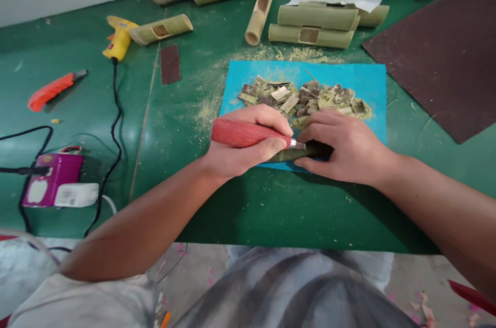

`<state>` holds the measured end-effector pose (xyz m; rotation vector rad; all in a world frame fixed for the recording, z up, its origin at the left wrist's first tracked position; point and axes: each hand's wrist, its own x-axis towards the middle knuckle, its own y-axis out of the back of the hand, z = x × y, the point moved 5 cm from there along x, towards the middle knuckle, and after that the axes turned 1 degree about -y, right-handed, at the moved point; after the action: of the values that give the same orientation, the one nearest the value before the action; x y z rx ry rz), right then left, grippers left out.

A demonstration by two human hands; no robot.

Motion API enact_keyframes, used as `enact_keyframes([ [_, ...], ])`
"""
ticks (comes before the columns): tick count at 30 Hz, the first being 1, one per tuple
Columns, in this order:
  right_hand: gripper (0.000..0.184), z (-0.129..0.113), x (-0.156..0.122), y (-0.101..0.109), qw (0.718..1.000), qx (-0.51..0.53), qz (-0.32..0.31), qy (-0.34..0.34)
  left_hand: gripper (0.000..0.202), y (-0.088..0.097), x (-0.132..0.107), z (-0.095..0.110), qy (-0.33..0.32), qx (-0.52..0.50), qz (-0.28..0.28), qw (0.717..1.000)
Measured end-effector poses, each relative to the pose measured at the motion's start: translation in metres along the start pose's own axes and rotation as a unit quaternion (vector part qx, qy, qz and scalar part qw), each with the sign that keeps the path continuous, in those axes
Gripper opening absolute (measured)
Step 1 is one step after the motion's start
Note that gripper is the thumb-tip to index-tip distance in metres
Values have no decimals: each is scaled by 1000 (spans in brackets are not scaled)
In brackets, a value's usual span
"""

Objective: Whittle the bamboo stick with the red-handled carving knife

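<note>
My left hand (234, 161) is wrapped round the red wooden handle of a carving chisel (246, 133). The chisel's short metal blade points right and meets a dark green bamboo piece (284, 156), partly hidden under my hands. My right hand (349, 147) grips that piece at its right end, fingers and thumb on either side, close to the blade tip. Beneath the work lies a blue sheet (377, 77). On it, just beyond my hands, are heaped bamboo chips and shavings (289, 103).
Cut bamboo tubes (315, 17) with square openings lie at the back of the green table (232, 209). On the left are a yellow glue gun (121, 41), an orange utility knife (52, 91), a purple power box (52, 178) and cables. A brown sheet (445, 54) lies right.
</note>
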<state>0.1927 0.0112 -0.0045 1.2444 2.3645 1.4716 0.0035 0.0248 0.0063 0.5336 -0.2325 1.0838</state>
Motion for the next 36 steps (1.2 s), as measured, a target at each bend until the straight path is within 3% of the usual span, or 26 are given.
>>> enact_keyframes([
  [7, 15, 3, 0, -1, 1000, 1, -17, -24, 26, 0, 1, 1, -7, -2, 3, 1000],
  [12, 14, 2, 2, -2, 1000, 9, -15, -14, 10, -2, 5, 6, -32, -8, -37, 999],
  [15, 14, 1, 3, -3, 1000, 0, -5, -5, 17, -4, 7, 8, -50, -7, -61, 997],
  [19, 15, 0, 4, -4, 1000, -8, -7, -5, 14, -8, 8, 8, -17, 15, -80, 997],
  [25, 17, 2, 4, -5, 1000, -2, -15, -13, 3, -9, 7, 7, 56, 33, -57, 996],
  [36, 17, 3, 3, -4, 1000, 3, -13, -22, 21, -6, 3, 5, -11, 16, 18, 1000],
])
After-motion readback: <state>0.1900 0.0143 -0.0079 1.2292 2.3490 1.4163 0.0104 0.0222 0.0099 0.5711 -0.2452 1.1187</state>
